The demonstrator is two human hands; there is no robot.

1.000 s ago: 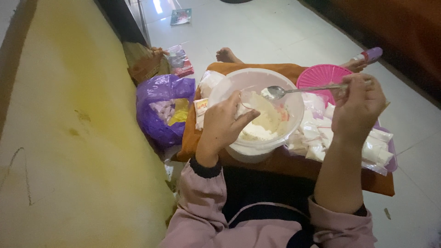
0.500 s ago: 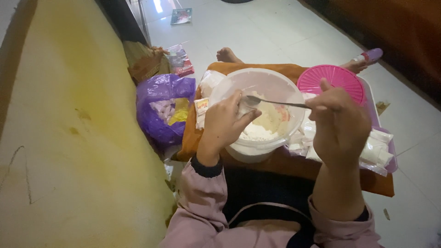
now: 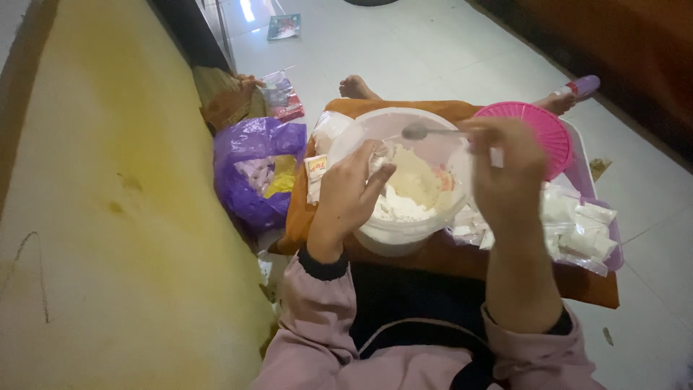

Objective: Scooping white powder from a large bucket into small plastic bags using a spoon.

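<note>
Hands are seen from above, two in number, both over one white tub (image 3: 375,123) that rests on an orange cloth across the lap. The tub is filled with white powder (image 3: 408,195), heaped toward the near wall. The left hand (image 3: 350,198) is placed at the tub's near-left rim, its fingers curled over a small clear bag (image 3: 377,155) held at the tub's mouth. The right hand (image 3: 502,170) is closed around the handle of one metal spoon (image 3: 417,131); the spoon's bowl is held level above the powder, near the far rim. One round pink lid (image 3: 538,126) is seen just beyond the right hand, partly hidden by it. One tray (image 3: 577,155) at the right holds a pile of small filled clear packets (image 3: 577,224); their number cannot be counted. One purple plastic bag (image 3: 253,170) lies open on the floor to the left of the tub.
</note>
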